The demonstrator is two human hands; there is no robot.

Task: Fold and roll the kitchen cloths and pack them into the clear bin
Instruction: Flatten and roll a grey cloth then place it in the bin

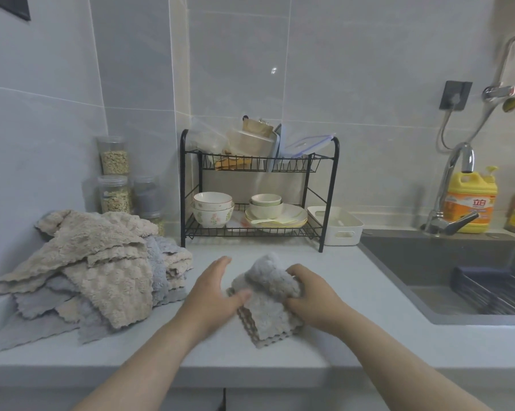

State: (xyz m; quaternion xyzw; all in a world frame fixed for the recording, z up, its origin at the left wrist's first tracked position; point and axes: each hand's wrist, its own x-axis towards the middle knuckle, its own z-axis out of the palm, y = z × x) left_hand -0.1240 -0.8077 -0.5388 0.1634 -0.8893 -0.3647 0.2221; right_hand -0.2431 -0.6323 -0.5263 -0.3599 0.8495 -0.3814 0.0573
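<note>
A folded grey cloth [268, 310] lies on the counter in front of me, its far end rolled up toward me. My right hand [312, 295] grips that rolled end with curled fingers. My left hand [214, 289] lies at the cloth's left edge, fingers fairly straight, its thumb pressing on the flat part. A heap of beige and grey cloths [96, 274] sits on the counter to the left, apart from both hands. No clear bin is in view.
A black two-tier dish rack [327, 221] with bowls and plates stands behind the cloth. A white basket [343, 229] sits beside it. The sink [428, 262] with a faucet and a yellow detergent bottle [469, 200] is at right. Jars [113, 179] stand behind the heap.
</note>
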